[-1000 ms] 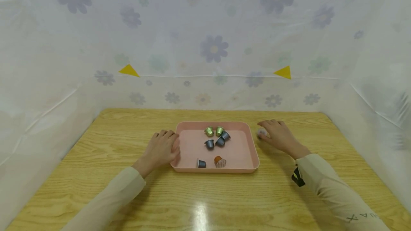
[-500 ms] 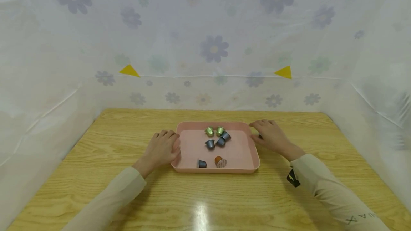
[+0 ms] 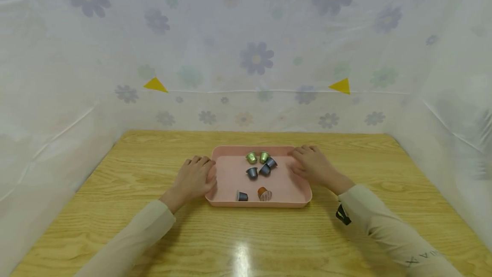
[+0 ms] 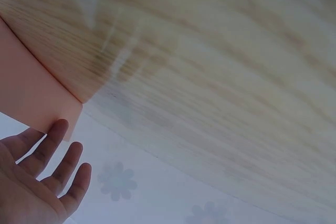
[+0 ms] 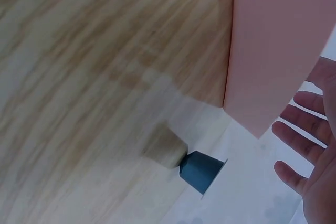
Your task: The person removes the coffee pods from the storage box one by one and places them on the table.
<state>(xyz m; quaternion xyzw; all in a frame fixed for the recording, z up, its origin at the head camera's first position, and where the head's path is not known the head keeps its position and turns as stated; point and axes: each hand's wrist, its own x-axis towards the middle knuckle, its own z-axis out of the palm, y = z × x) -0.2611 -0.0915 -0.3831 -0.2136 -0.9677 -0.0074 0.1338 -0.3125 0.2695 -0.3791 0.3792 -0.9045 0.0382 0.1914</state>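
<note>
My left hand (image 3: 194,176) rests at the left rim of a pink tray (image 3: 226,183). In the left wrist view its fingers are nearly straight and touch the tray's wall. My right hand (image 3: 315,166) reaches over the right rim, its fingertips just inside the tray; I cannot tell whether they hold anything. Two green coffee capsules (image 3: 251,157) lie in the tray's back part, beside several dark blue capsules (image 3: 252,173). Near the front wall are another dark blue capsule (image 3: 242,196) and an orange capsule (image 3: 264,194).
Outside the tray, by its back right corner, a dark blue-green capsule (image 5: 201,171) lies on the wooden table (image 3: 238,230); the right hand hides it in the head view. A flowered curtain (image 3: 253,20) with two yellow triangles (image 3: 340,86) encloses the table's back and sides.
My right hand has moved left, from the table beside the tray to over its right rim. A pale round thing at its fingers no longer shows. My left hand has kept its place.
</note>
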